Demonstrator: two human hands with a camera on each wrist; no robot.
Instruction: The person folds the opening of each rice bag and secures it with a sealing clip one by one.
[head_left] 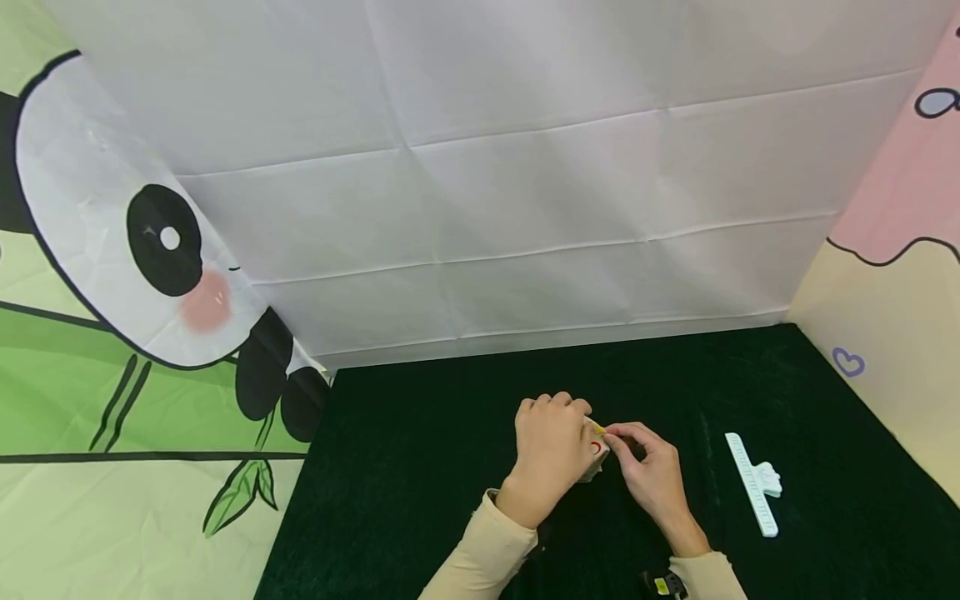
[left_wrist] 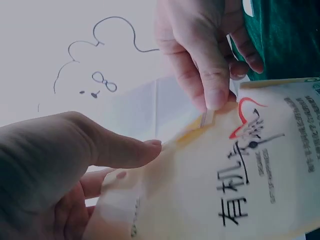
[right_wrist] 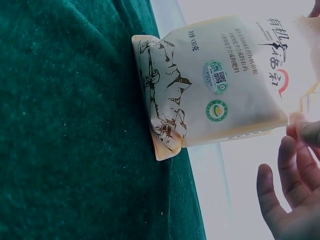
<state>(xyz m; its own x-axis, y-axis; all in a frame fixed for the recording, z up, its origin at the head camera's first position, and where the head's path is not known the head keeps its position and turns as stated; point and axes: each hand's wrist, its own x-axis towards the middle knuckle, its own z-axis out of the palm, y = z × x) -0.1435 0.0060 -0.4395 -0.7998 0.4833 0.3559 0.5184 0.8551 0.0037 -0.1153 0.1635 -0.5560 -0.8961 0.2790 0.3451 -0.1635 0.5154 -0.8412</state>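
A cream paper food bag [left_wrist: 195, 185], printed with dark characters and a red curve, stands on the dark green cloth. My left hand [head_left: 553, 442] grips it; in the left wrist view the thumb lies across the near face and the other fingers go behind. The right hand [head_left: 651, 471] is at the bag's right side. Its thumb and index finger pinch the bag's edge beside a yellowish fold [left_wrist: 192, 132]; what exactly lies between the fingertips is partly hidden. In the right wrist view, the bag's lower part [right_wrist: 165, 100] shows a line drawing and a round green seal.
A pale mint clip with a ruler-like bar [head_left: 752, 483] lies on the green cloth [head_left: 420, 467], right of the hands. White sheeting [head_left: 525, 208] rises behind the table, with printed panels on both sides. A black device [head_left: 663, 585] sits at the right wrist.
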